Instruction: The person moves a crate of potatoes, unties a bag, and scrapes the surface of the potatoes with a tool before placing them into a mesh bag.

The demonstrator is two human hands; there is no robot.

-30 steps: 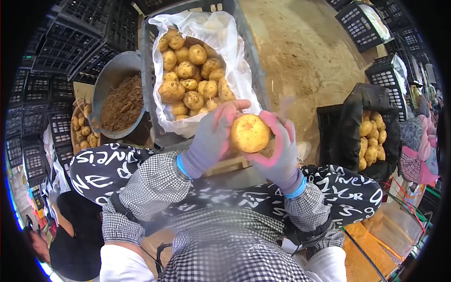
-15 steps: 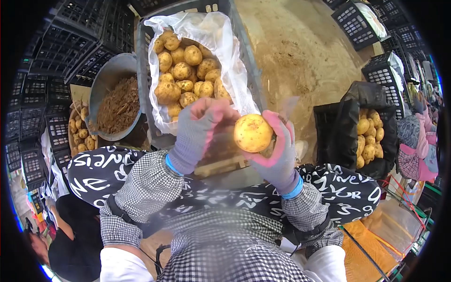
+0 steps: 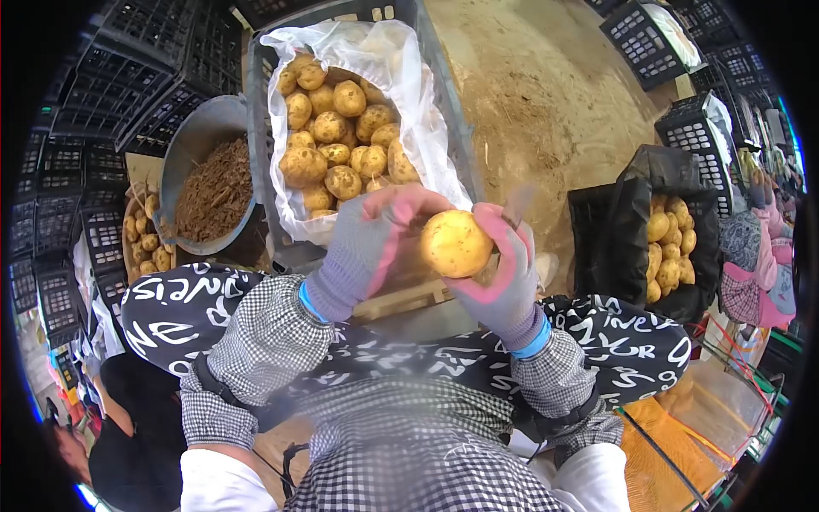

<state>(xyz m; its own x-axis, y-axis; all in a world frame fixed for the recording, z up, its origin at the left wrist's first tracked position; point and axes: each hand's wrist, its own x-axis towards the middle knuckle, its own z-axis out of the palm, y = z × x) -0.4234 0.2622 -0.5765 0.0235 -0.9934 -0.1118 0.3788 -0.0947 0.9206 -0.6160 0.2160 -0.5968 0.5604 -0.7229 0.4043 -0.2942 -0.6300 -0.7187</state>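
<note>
A round yellow potato [image 3: 456, 244] with brown specks sits in my right hand [image 3: 508, 277], whose gloved thumb and fingers curve around its right side. A thin, blurred, blade-like piece [image 3: 519, 203] sticks up by the right fingertips; what it is, I cannot tell. My left hand [image 3: 363, 247], in a grey and pink glove, is open to the left, its bent fingers reaching to the potato's upper left edge. Just beyond the left hand, a crate [image 3: 452, 111] lined with white sheeting [image 3: 422, 145] holds many dirt-marked potatoes [image 3: 328, 128].
A tub of brown soil [image 3: 215, 192] stands left of the crate, beside a container of potatoes [image 3: 147, 243]. At right is a black-lined crate [image 3: 597, 247] with potatoes [image 3: 670, 247]. Black crates [image 3: 149, 64] are stacked at left. People sit at the far right [image 3: 755, 264] and lower left [image 3: 136, 435].
My left fingers have uncurled and moved right, up to the potato's edge. The potato has shifted slightly left in my right hand.
</note>
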